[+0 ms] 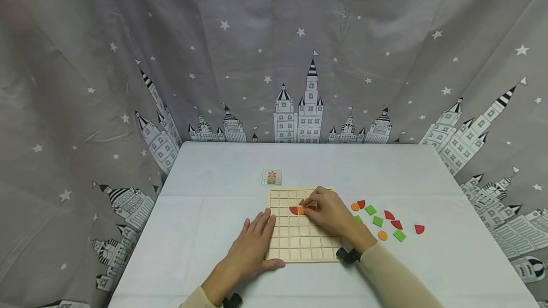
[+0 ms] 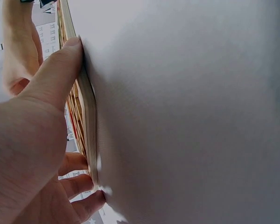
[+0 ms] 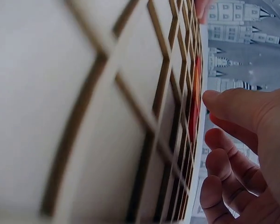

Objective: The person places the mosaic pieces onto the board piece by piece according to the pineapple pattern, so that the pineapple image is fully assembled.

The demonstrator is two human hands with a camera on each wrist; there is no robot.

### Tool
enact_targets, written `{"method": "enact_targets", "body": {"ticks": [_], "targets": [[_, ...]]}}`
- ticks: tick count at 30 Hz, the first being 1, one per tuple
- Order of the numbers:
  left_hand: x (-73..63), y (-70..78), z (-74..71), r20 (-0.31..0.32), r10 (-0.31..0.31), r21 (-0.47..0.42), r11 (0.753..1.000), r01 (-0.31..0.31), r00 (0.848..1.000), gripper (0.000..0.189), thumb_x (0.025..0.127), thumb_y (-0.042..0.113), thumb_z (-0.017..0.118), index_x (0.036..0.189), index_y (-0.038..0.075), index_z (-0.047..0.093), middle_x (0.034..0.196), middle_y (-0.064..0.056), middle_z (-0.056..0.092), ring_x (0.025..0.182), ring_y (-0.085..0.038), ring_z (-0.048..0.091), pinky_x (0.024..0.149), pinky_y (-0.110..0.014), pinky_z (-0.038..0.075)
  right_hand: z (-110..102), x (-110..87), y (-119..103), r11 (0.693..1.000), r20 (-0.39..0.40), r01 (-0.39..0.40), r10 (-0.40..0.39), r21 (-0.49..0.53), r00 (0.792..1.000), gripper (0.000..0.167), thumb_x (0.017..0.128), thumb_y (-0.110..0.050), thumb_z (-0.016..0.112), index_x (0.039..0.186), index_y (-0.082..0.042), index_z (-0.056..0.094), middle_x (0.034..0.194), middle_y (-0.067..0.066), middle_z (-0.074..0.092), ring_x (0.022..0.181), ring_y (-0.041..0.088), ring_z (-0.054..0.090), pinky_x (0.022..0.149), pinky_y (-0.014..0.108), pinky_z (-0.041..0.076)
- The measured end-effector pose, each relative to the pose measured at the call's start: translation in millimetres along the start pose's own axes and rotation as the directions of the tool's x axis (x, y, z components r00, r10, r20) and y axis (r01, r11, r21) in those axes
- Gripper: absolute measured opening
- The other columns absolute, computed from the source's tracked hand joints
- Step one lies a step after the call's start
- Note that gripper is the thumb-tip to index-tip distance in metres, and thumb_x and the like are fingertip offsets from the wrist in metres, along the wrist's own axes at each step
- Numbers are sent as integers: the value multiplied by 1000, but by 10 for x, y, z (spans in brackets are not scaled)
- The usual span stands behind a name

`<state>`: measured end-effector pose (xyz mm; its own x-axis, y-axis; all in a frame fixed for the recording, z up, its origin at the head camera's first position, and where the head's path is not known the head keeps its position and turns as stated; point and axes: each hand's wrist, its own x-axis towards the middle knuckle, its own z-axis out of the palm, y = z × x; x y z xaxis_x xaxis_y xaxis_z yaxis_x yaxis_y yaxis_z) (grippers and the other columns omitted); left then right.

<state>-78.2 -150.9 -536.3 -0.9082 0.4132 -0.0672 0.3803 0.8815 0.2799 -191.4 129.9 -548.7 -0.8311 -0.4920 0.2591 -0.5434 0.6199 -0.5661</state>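
A pale wooden grid board [image 1: 295,242] lies on the white table. My left hand [image 1: 252,241] rests at its left side, fingers stretched along the edge and thumb at the near corner; the left wrist view shows the thumb [image 2: 60,70] against the rim. Over the upper right of the board, my right hand [image 1: 328,208] bends its thumb and forefinger onto a small red piece [image 1: 301,202]. Just below sit an orange piece [image 1: 301,210] and a red quarter-circle [image 1: 293,210] in the grid. Another red piece [image 1: 313,207] is partly hidden under the right hand.
To the right of the board lie loose red quarter-circles [image 1: 419,229], green squares [image 1: 399,235] and orange discs [image 1: 383,235], several in all. A small pattern card [image 1: 271,178] lies behind the board. A grey curtain [image 1: 265,27] with castles hangs behind the table.
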Motion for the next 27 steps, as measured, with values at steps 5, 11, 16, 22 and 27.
{"method": "enact_targets", "body": {"ticks": [5,11,16,22,27], "targets": [[-1,9,-6,-3,-2,-7,1000,2,1000,124,91,70,93,176,-4,42,187,-30,37,174,-49,41,135,-75,43,-91,-75,113,1000,-9,-28,28,-5,1000,16,98,-14,95,113,-11,91,110,4,79,79,5,55,71,22,52],[6,17,-24,-15,7,-13,1000,-7,1000,123,91,67,94,175,-5,43,186,-31,38,173,-50,42,135,-76,42,-216,-172,241,996,5,-92,92,-8,996,22,97,-16,95,118,-12,90,113,2,77,81,7,55,74,23,50],[2,11,-20,-9,0,-11,1000,0,1000,123,91,68,94,176,-5,42,187,-30,37,174,-50,41,135,-76,42,-323,-263,353,995,-3,-97,97,-35,995,26,97,-15,95,121,-9,89,115,5,77,85,12,58,75,24,49],[-3,7,-11,-4,0,-9,1000,0,1000,124,91,68,94,176,-5,42,187,-30,37,174,-49,40,136,-75,42,-423,-354,461,989,-12,-133,133,-58,991,26,96,-13,94,121,-11,89,117,5,77,89,13,59,77,25,51],[-5,2,0,-3,3,-3,1000,-3,1000,123,91,67,94,176,-5,42,187,-30,37,174,-49,41,135,-75,42,-489,-419,535,986,1,-161,161,-46,987,27,97,-12,92,123,-12,89,119,4,76,90,13,58,75,24,49]]}}
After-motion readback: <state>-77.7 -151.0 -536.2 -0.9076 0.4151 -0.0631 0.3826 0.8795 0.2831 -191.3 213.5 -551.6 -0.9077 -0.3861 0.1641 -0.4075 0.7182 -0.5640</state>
